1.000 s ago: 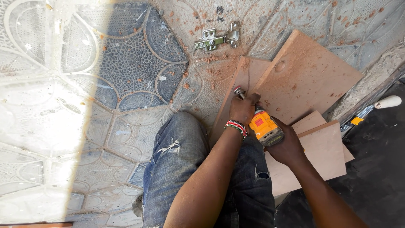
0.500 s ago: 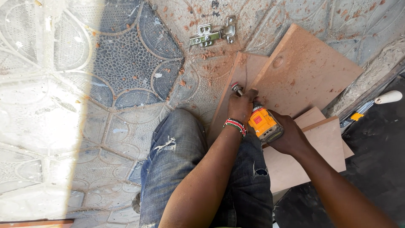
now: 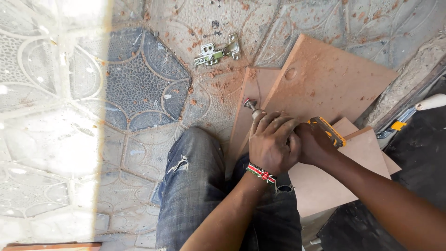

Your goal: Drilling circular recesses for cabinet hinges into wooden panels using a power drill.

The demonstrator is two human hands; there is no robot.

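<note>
My left hand [image 3: 273, 142], with a beaded bracelet at the wrist, wraps over the front of a yellow and black power drill [image 3: 329, 131]. My right hand [image 3: 312, 146] grips the drill's handle just behind it. The drill's round cutter bit [image 3: 251, 104] points at the edge of a narrow brown board [image 3: 248, 107]. A wider brown board [image 3: 325, 81] with a round recess [image 3: 291, 73] and reddish sawdust lies beside it. My knee in torn blue jeans [image 3: 195, 186] is under my arms.
A metal cabinet hinge [image 3: 216, 54] lies on the patterned floor tiles [image 3: 93, 116] beyond the boards. More brown boards [image 3: 341, 181] are stacked at the right. A white-handled tool [image 3: 418, 108] rests by the dark ground at far right. Sawdust is scattered around.
My left hand has shifted from the chuck to cover the top of the drill, hiding most of its yellow body. The view has tilted slightly, with the hinge now lower in frame.
</note>
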